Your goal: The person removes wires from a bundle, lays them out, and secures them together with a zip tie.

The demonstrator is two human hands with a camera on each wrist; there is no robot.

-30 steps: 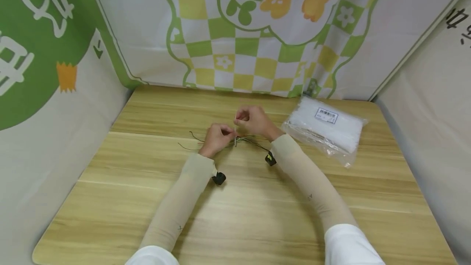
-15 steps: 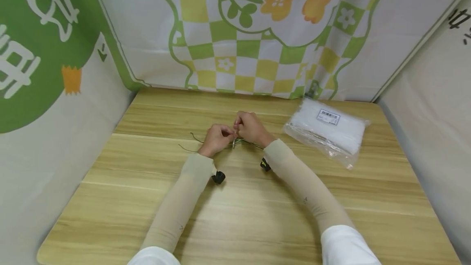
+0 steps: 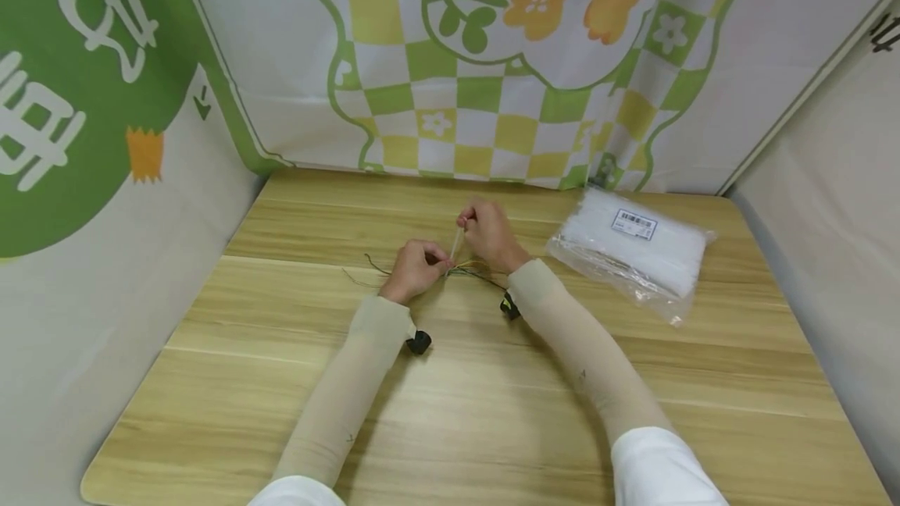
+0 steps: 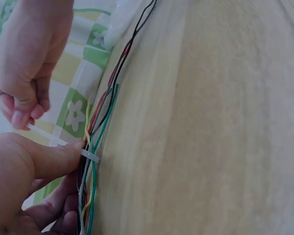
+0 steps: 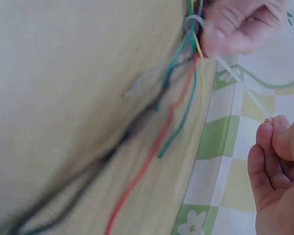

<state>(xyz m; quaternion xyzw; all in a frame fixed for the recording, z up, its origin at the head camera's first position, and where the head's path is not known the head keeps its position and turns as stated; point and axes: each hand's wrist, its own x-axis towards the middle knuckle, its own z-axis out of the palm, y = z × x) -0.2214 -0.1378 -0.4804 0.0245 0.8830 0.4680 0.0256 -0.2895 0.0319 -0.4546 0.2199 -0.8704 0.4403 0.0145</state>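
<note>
A bundle of thin wires (image 4: 93, 183) in black, red, green and yellow runs along the wooden table. Looped around it is a white cable tie (image 5: 245, 89), whose tail stretches taut between the two hands. My left hand (image 3: 416, 268) pinches the bundle right beside the loop, thumb on top and fingers behind. With thumb and fingertips, my right hand (image 3: 491, 234) grips the far end of the tail, above and to the right of the left hand. The tie's head is hard to make out behind the left thumb.
A clear plastic bag (image 3: 654, 260) full of white cable ties, with a label, lies at the back right of the table (image 3: 492, 412). Behind the table hangs a checked, flowered curtain (image 3: 485, 100).
My right hand first came down close to the left hand, then pulled up and away, so more of the tail shows between them. The left hand has stayed at the wires.
</note>
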